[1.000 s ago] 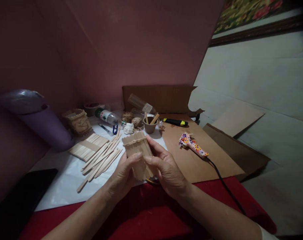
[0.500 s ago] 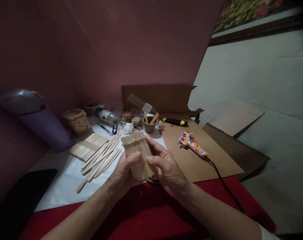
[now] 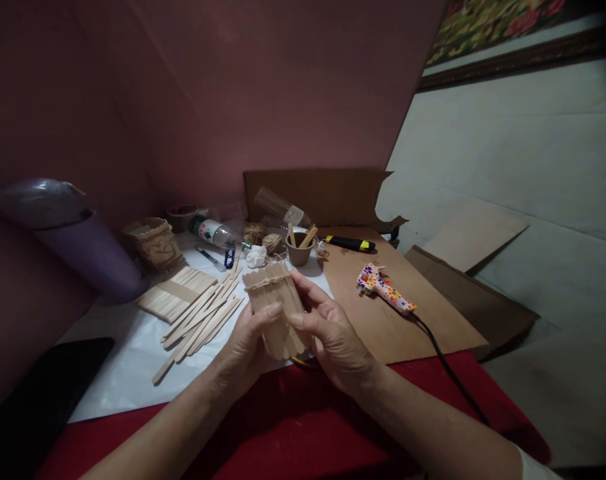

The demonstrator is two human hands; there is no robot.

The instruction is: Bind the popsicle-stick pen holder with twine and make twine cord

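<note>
Between my two hands is a panel of popsicle sticks (image 3: pixel 277 313), set side by side, with a strand of twine across its upper end. My left hand (image 3: pixel 250 333) grips its left edge, thumb pressed on the front. My right hand (image 3: pixel 333 333) holds the right side, its thumb also on the front and its fingers behind. Most fingers of the left hand are hidden by the panel. Loose popsicle sticks (image 3: pixel 203 323) lie to the left, beside a banded bundle of sticks (image 3: pixel 175 293). Right of my hands a flower-patterned glue gun (image 3: pixel 385 290) rests on cardboard (image 3: pixel 353 307).
Behind the hands stand a small brown pot (image 3: pixel 299 252) with sticks, twine balls (image 3: pixel 271 243), plastic bottles (image 3: pixel 215 232) and a yellow-black cutter (image 3: pixel 350 244). A stick-covered container (image 3: pixel 155 243) and a purple tumbler (image 3: pixel 83 240) are at left. The glue gun's cord (image 3: pixel 447 363) crosses the red cloth (image 3: pixel 293 427).
My right thumb has shifted slightly to the left on the panel. Otherwise the hands and the panel stay almost in place.
</note>
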